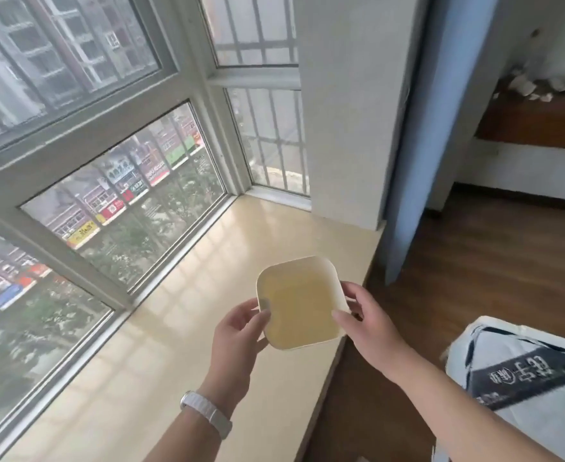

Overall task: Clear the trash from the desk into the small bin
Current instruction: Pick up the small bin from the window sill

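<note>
A small square bin (299,303), pale yellow with rounded corners, is seen from above over the edge of the cream window sill (181,345). My left hand (237,338) grips its left rim and my right hand (371,323) grips its right rim. Its inside looks empty. Far off at the upper right, a dark wooden desk (537,123) carries several crumpled white paper scraps (524,86).
Large windows (107,181) with bars run along the left. A white pillar (351,111) and a blue curtain (417,145) stand behind the sill. A white printed bag (521,378) lies at the lower right on the dark wood floor (474,261).
</note>
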The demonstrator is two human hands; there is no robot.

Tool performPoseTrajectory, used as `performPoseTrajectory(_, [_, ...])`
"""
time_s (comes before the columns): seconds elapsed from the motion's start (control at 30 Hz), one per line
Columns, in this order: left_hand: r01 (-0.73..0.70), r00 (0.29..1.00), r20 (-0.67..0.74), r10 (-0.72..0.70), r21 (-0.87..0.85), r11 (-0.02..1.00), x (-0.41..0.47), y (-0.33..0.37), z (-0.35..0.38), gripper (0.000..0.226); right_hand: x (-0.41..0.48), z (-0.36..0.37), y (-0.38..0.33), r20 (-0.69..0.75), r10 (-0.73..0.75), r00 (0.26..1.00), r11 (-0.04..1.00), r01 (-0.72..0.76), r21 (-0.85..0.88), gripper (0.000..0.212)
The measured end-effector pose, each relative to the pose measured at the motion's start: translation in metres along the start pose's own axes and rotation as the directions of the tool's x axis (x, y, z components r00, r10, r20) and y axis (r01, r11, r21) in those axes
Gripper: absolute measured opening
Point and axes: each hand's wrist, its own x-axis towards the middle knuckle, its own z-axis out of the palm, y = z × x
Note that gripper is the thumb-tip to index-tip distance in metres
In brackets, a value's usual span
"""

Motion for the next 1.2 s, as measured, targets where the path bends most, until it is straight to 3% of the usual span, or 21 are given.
performPoseTrajectory(0.2, [-0.023,0.991,0.135,0.017,0.038,0.999,0.038,0.02,0.101,0.02,0.027,-0.093,0.005,-0.184,-0.029,0.983,0.999,0.022,-0.039,0.043])
performPoseTrajectory(0.47, [-0.039,0.937,0.349,0.011,0.074,0.996,0.074,0.038,0.207,0.021,0.033,-0.181,0.005,-0.403,-0.015,0.915,0.999,-0.002,-0.042,0.063])
performPoseTrajectory(0.67, [-0.005,0.894,0.446,-0.04,0.1,0.995,0.105,0.038,0.268,0.019,0.044,-0.227,0.005,-0.524,0.02,0.852,0.994,-0.071,-0.078,0.042])
performPoseTrajectory(1.2, [-0.018,0.704,0.708,-0.053,0.092,0.996,0.286,0.104,0.458,0.015,0.197,-0.353,-0.03,-0.754,0.044,0.655,0.98,-0.175,-0.094,0.054])
